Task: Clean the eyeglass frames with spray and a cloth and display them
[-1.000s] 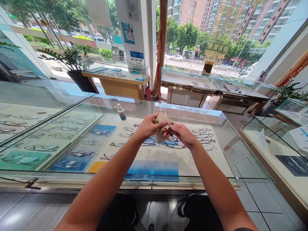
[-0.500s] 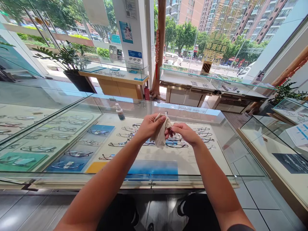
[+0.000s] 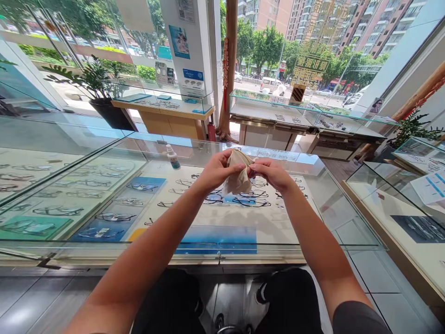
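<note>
My left hand (image 3: pixel 220 171) is closed round a beige cloth (image 3: pixel 239 178), its thumb pressed on the folds. The cloth hangs loosely below the fingers, above the glass-topped display case (image 3: pixel 274 225). At the cloth's right edge my right hand (image 3: pixel 269 172) is closed in a pinch. A thin dark curved edge shows along the top of the cloth, but the folds and fingers hide what it belongs to. Under the glass, several pairs of eyeglasses (image 3: pixel 252 202) lie in rows beneath both hands. A small white spray bottle (image 3: pixel 173 157) stands on the glass left of my hands.
More eyeglasses (image 3: pixel 57 210) lie in the case on the left. Another glass case (image 3: pixel 378 204) stands at the right. Further showcases (image 3: pixel 174 109) line the window, with a potted plant (image 3: pixel 111 109) and a wooden post (image 3: pixel 228 69) near them.
Both hands have risen slightly, and the cloth has turned and bunched higher between them. My right hand has come closer to the cloth. The whole view has tilted a little.
</note>
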Motion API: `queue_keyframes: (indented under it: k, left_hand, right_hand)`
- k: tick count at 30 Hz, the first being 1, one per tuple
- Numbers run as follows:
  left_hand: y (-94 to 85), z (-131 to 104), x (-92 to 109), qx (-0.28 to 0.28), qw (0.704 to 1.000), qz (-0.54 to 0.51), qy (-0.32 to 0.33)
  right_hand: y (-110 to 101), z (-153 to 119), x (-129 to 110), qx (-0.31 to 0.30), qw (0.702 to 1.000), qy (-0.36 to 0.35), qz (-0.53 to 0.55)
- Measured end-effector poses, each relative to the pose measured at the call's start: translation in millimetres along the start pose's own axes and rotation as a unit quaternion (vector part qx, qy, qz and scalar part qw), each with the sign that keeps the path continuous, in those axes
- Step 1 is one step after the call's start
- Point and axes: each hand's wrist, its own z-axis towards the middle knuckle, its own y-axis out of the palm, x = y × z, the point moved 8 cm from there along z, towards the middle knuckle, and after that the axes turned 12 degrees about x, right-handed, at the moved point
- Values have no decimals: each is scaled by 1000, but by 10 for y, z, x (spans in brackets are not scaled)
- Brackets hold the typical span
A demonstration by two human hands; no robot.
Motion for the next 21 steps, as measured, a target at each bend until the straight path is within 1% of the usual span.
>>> queue_keyframes:
  k: [3,5,8,10,14,17,21]
  left_hand:
    - [14,134,152,42,996,43,72]
    - [39,190,223,65,989,67,111]
    - [83,197,253,94,983,80,132]
    - [123,167,237,96,985,75,126]
    - [192,100,140,43,996,46,69]
    - [150,67,72,16,999,24,39]
    - [116,32,-55,-12,999,-34,-6]
  right_hand:
    - [-22,69,-109,1,1000,-27,-7]
    - [-46,78,-121,19,999,-35,5]
    - [-80,48,-58,46,998,-40,20]
    - [-103,18,12,55,997,-40,24]
    - [-168,-13,162,70,997,-20,37]
    - [-186,-16,224,75,996,-9,49]
    - [-126,-21,246,76,995,-18,54]
